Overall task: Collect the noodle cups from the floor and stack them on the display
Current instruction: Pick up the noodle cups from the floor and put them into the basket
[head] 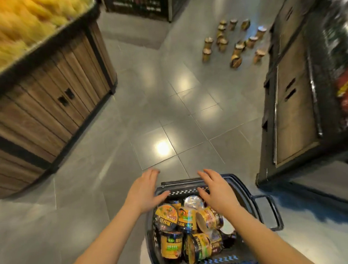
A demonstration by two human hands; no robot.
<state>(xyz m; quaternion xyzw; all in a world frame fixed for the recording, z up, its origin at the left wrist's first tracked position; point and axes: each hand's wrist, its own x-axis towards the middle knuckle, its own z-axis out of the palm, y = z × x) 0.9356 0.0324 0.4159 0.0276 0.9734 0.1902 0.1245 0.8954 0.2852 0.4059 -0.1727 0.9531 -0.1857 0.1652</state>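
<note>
A dark blue shopping basket [246,192] stands on the floor at the bottom centre, filled with several yellow and black noodle cups [172,248] lying at mixed angles. My left hand [146,191] hovers over the basket's left rim, fingers straight and holding nothing. My right hand [215,187] hangs above the basket's far end, fingers spread and empty. Farther up the aisle, several more noodle cups [234,41] stand or lie scattered on the grey tiles beside the right display.
A wooden display stand [51,102] heaped with yellow packets fills the left. A dark shelving unit [293,96] with red packets lines the right. Another dark display [141,5] closes the aisle's far end. Grey floor tiles [167,111] run between them.
</note>
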